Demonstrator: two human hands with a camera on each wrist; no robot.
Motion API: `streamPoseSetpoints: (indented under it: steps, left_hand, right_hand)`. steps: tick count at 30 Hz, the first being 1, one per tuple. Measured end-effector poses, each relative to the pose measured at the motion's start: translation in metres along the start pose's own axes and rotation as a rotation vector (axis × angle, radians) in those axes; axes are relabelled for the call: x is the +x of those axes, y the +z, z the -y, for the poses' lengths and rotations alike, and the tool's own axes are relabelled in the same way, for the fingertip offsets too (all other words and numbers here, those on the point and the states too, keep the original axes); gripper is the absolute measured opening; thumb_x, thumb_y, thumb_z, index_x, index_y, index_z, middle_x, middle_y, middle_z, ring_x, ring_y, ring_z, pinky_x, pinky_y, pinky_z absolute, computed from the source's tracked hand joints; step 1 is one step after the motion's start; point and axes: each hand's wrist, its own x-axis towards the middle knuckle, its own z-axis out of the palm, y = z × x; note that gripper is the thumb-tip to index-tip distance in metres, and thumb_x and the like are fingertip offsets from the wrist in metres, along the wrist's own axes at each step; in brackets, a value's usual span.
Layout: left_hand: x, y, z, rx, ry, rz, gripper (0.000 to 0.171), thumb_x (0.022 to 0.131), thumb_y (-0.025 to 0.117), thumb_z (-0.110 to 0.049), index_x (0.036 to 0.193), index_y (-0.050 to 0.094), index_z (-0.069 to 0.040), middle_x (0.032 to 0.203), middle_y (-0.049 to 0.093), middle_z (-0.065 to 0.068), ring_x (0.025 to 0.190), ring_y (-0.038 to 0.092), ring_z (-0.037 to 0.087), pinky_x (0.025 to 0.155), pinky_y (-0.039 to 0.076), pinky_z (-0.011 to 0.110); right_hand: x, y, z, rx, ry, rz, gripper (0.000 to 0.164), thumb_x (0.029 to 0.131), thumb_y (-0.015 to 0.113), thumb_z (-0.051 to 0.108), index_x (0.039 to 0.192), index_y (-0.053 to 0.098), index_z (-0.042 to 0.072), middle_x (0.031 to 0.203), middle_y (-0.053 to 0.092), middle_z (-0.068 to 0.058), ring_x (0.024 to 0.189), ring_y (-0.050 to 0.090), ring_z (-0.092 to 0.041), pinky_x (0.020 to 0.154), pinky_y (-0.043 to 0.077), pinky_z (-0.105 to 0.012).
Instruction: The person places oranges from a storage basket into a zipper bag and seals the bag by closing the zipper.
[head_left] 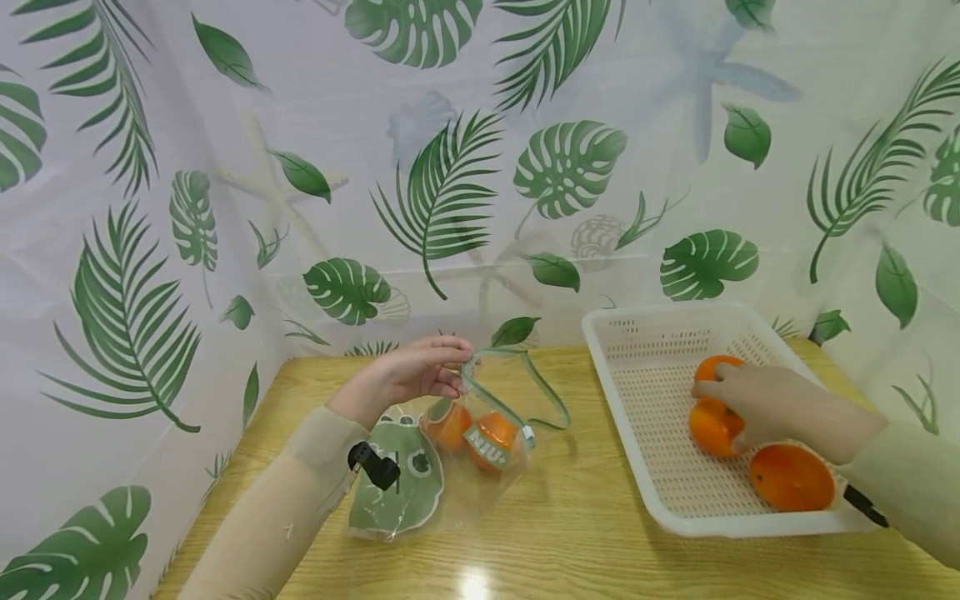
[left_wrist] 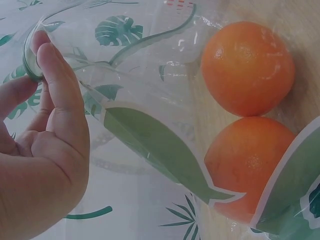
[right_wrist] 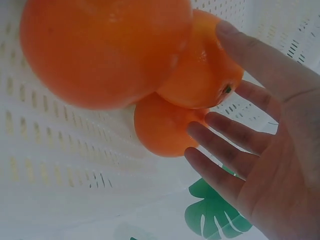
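My left hand (head_left: 420, 371) pinches the green zip edge of a clear plastic bag (head_left: 405, 500) printed with green shapes, and its mouth gapes to the right. Two oranges lie inside the bag; the left wrist view shows an upper orange (left_wrist: 247, 67) and a lower orange (left_wrist: 250, 155), partly behind a printed leaf. Over the white basket, my right hand (head_left: 772, 408) has its fingers spread at the middle orange (right_wrist: 200, 65), thumb tip at its skin. The far orange (right_wrist: 165, 127) is close to the fingertips, and a third orange (head_left: 792, 477) sits nearest the front.
The white slotted basket (head_left: 641, 450) stands on the right of the wooden table (head_left: 570, 517). A white cloth (head_left: 480, 308) with green leaf prints hangs behind and along both sides. A zip slider (head_left: 528, 432) is on the bag's rim.
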Motion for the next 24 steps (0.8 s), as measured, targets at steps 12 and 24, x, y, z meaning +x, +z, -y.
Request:
streamPoseSetpoints:
  steps: [12,24]
  left_hand:
    - [0.001,-0.004,0.003,-0.002,-0.001,0.01,0.028,0.114,0.044,-0.009,0.1,0.065,-0.021,0.081,0.064,-0.006,0.067,0.071,0.008,0.066,0.062,0.021]
    - [-0.002,-0.002,0.001,0.001,-0.003,0.02,0.028,0.114,0.045,-0.009,0.1,0.065,-0.021,0.082,0.064,-0.006,0.067,0.071,0.009,0.066,0.062,0.021]
  right_hand:
    - [0.008,0.006,0.0,0.032,-0.019,0.022,0.084,0.063,0.104,0.031,0.137,0.068,0.012,0.123,0.063,-0.021,0.088,0.064,-0.028,0.083,0.061,-0.053]
    - [0.011,0.011,0.006,0.103,0.02,0.13,0.088,0.058,0.106,0.024,0.137,0.068,0.018,0.148,0.049,-0.04,0.11,0.064,-0.046,0.093,0.057,-0.069]
